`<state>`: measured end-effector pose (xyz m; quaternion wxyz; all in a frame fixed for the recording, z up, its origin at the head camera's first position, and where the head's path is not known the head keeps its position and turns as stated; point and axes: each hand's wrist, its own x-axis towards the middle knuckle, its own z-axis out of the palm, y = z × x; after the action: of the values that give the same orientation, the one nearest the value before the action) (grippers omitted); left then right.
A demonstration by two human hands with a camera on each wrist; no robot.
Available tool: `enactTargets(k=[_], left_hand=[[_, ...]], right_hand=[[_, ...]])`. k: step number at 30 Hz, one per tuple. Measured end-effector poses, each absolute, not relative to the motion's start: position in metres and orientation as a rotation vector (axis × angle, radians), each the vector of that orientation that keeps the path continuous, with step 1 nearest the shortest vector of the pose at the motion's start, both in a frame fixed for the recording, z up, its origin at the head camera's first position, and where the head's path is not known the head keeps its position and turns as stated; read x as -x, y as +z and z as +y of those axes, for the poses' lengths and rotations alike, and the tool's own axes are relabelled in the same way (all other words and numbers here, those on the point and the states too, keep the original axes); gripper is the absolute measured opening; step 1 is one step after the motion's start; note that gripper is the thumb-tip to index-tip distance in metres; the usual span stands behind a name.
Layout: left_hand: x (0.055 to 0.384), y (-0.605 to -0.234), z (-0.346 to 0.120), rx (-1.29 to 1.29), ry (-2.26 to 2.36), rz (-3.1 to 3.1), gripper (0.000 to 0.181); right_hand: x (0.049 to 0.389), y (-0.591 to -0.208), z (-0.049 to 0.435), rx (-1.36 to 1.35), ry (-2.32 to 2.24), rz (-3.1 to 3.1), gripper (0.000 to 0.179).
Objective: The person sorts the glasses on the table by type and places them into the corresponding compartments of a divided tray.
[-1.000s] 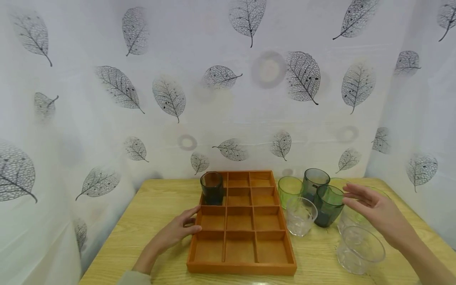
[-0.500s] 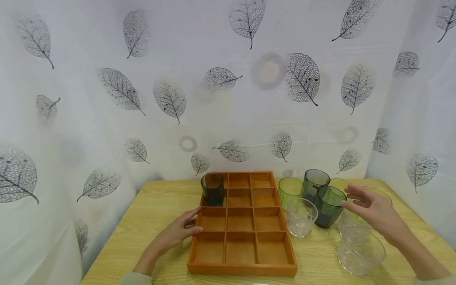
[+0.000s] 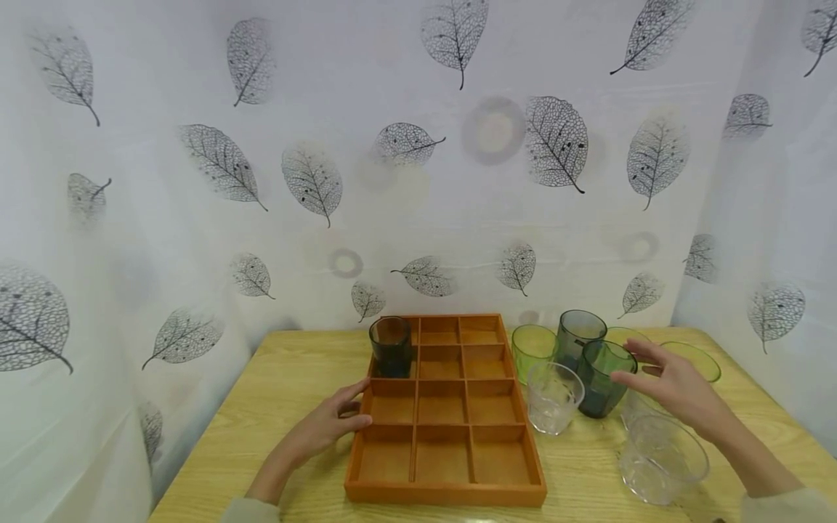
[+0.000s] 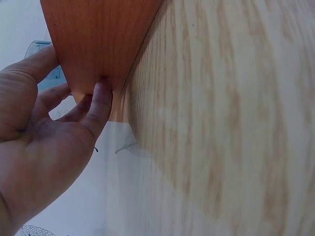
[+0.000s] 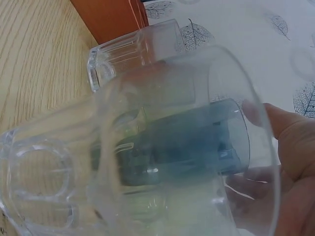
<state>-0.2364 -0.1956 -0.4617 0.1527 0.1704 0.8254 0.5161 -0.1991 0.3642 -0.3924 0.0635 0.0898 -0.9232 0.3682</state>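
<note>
My left hand (image 3: 327,425) rests against the left wall of the wooden divided tray (image 3: 445,496), fingertips touching the outer side in the left wrist view. In the tray's far-left compartment stands a dark glass (image 3: 391,349). On the right, my right hand (image 3: 680,385) is at the right side of a dark green-grey glass (image 3: 598,392), thumb and fingers apart at its rim. The right wrist view shows that dark glass (image 5: 182,147) between thumb and fingers, seen through a clear glass (image 5: 44,172); firm contact cannot be told.
Close to the tray's right side stand a green glass (image 3: 532,349) and a clear glass (image 3: 554,407). A grey glass (image 3: 578,327) is behind the dark one. Another clear glass (image 3: 660,465) stands nearer, and a green-rimmed glass (image 3: 696,359) is partly behind the right hand. A leaf-print curtain (image 3: 418,203) encloses the table.
My right hand has moved left and slightly down, bringing its thumb in front of the dark glass. The left hand, tray and glasses stay in place.
</note>
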Motion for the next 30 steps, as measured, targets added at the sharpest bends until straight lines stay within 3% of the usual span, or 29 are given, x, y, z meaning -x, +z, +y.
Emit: enactTargets(k=[20,30], left_hand=[[0.235,-0.46,-0.197,-0.493,1.491,2.362,0.072],[0.235,-0.46,-0.196,-0.489,1.501,2.34,0.072]], right_hand=[[0.209,-0.394,0.351,-0.304,0.85,-2.864,0.092],[0.207,-0.396,0.351,-0.286,0.864,-2.843,0.088]])
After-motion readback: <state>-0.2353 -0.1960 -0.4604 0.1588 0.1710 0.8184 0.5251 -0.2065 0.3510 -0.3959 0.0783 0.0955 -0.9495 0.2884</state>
